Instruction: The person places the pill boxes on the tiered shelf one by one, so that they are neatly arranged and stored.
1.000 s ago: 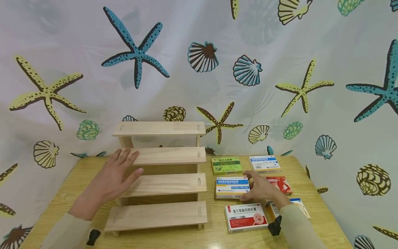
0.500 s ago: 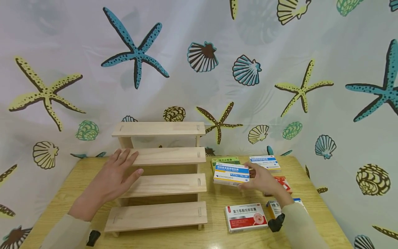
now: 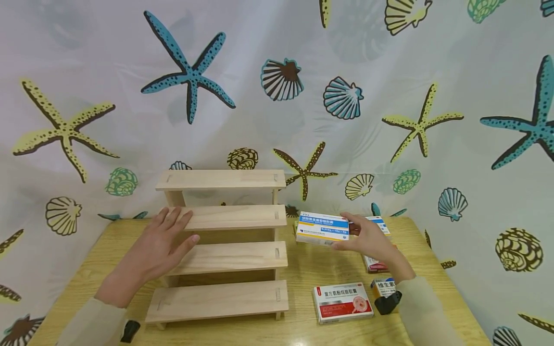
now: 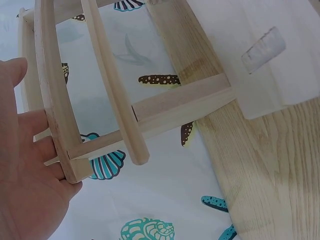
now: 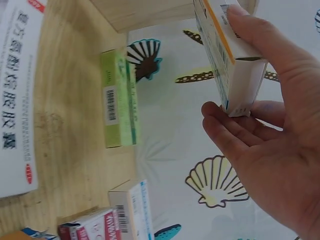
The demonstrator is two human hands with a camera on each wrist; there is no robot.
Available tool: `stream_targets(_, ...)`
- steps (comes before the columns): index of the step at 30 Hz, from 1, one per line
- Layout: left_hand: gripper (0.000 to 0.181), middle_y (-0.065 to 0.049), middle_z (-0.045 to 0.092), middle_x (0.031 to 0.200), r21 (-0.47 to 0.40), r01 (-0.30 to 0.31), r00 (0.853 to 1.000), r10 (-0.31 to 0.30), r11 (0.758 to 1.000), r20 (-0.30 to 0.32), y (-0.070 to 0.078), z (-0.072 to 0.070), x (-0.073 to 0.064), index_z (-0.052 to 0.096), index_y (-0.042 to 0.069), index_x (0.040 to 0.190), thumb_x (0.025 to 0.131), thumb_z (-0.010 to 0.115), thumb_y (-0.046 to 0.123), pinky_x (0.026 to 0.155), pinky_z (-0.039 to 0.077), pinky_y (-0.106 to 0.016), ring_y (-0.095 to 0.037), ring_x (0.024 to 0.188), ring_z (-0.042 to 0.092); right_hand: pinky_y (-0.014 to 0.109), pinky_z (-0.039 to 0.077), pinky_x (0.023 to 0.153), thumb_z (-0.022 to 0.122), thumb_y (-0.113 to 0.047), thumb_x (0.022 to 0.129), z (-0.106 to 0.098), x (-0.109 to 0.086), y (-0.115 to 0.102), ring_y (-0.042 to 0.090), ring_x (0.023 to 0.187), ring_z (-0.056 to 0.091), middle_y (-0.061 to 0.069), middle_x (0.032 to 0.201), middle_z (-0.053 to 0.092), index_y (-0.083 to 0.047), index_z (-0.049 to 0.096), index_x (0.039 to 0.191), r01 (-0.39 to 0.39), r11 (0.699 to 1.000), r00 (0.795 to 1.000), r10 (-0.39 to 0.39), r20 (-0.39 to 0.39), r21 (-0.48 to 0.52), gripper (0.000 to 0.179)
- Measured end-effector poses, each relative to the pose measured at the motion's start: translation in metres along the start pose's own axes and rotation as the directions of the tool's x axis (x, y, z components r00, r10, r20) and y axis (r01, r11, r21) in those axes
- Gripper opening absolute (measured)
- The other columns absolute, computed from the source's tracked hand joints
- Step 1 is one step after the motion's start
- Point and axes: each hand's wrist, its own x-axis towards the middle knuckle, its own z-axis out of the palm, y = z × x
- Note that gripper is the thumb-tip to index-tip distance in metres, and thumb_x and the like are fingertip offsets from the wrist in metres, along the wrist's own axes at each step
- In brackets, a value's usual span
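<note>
My right hand [image 3: 368, 240] pinches a white and blue medicine box [image 3: 322, 228] at its right end, thumb in front and fingers behind. In the right wrist view the same box [image 5: 232, 55] is off the table, tilted. A green medicine box [image 5: 118, 97] lies on the table below it, nearly hidden in the head view. My left hand [image 3: 157, 247] rests on the left end of a stepped wooden shelf [image 3: 233, 216], its fingers on the second board from the top. Close up, those fingers [image 4: 42, 145] touch the board's edge while the thumb stays apart.
A white and red medicine box [image 3: 343, 302] lies near the shelf's lower right. Further right are an orange and white box [image 3: 383, 287], a red box [image 3: 373, 263] and another blue and white box [image 3: 381, 224]. A patterned curtain [image 3: 259, 129] hangs behind the table.
My right hand has lifted the white and blue medicine box off the table and carried it up and away from me, over the green box. The left hand has stayed on the shelf.
</note>
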Motion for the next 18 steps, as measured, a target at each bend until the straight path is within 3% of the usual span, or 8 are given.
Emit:
stream_targets(8, 0.074, -0.035, 0.027, 0.168, 0.003, -0.008, 1.0, 0.008, 1.0, -0.005, -0.001, 0.001, 0.0, 0.034, 0.003, 0.164, 0.11, 0.05, 0.05, 0.123, 0.021, -0.074, -0.061, 0.155, 0.019, 0.031, 0.06, 0.092, 0.089, -0.039, 0.086, -0.018, -0.001, -0.018, 0.032, 0.121, 0.066, 0.018, 0.147, 0.05, -0.017, 0.043, 0.163, 0.06, 0.998, 0.998, -0.059, -0.025, 0.021, 0.092)
stream_targets(18, 0.074, -0.035, 0.028, 0.167, 0.008, -0.008, 1.0, 0.008, 1.0, -0.01, 0.001, -0.001, 0.0, 0.034, 0.002, 0.164, 0.109, 0.05, 0.05, 0.124, 0.021, -0.073, -0.061, 0.154, 0.02, 0.022, 0.057, 0.091, 0.087, -0.036, 0.088, -0.035, 0.002, -0.036, 0.034, 0.124, 0.064, 0.013, 0.14, 0.053, -0.023, 0.046, 0.161, 0.089, 0.995, 0.992, -0.084, -0.089, 0.051, 0.085)
